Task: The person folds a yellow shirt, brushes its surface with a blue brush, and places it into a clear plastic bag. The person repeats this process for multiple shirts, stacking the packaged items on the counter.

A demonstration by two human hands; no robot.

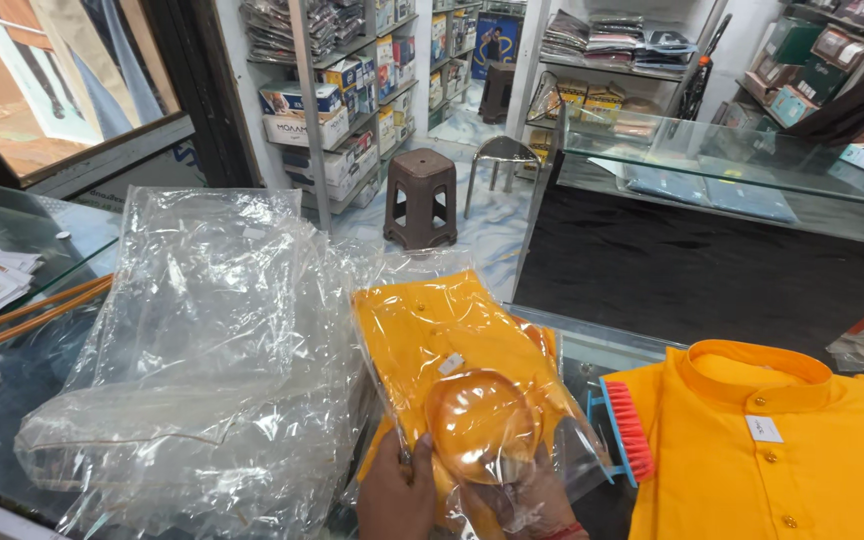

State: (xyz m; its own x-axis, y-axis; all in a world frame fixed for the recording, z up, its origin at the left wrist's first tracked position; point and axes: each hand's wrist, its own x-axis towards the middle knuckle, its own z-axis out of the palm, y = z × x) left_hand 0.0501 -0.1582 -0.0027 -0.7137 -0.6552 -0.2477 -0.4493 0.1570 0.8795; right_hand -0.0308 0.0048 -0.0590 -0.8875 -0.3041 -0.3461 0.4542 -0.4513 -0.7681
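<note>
- Head cam looks straight down on a folded orange-yellow shirt sealed in a clear plastic sleeve (462, 375), sitting at the near edge of the glass counter (12, 400). Its long axis runs away from the person and leans a bit left, collar end nearest the body.
- Both hands are at that near end, so neither has a real lead. The left hand (397, 495) is closed on the packet's bottom-left edge, thumb on top of the film.
- The right hand (532, 505) is under or inside the plastic at the bottom right. It's seen through the film, fingers curled round the collar end, so it's gripping too.
- Just left, touching the packet, a big heap of empty crinkled clear plastic bags (202, 380).
- Just right, a blue-handled brush with red bristles (624, 430), then an unwrapped orange-yellow buttoned shirt with a stand collar (782, 450) laid flat.
- Further back: a brown plastic stool (420, 197).
</note>
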